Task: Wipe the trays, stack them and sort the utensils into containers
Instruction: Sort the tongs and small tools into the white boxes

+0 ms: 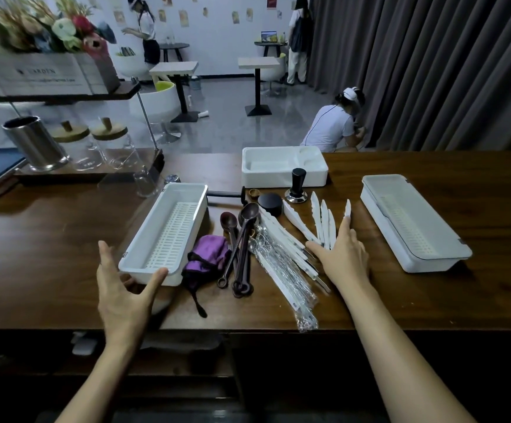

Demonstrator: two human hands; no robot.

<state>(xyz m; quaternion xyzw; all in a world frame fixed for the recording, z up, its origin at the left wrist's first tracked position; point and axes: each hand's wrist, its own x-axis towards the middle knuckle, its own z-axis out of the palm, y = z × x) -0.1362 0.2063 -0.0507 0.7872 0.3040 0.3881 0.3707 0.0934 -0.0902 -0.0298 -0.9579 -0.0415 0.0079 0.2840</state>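
A white slotted tray (pixel 144 254) lies on the wooden counter at left of centre. My left hand (pixel 123 288) is open at its near end, thumb touching the rim. A second white tray (pixel 412 221) lies to the right, and a deeper white tray (pixel 281 166) stands behind. Between the trays lie dark wooden spoons (pixel 242 239), white plastic utensils (pixel 321 221), wrapped cutlery (pixel 281 270) and a purple cloth (pixel 208 257). My right hand (pixel 345 254) rests flat with fingers spread on the white utensils, holding nothing.
A black tamper (pixel 297 186), a round black lid (pixel 270 203) and a small wooden cup (pixel 253 193) sit behind the utensils. A steel canister (pixel 34 143) and glass jars (pixel 110 145) stand on a shelf at left. People work in the room beyond the counter.
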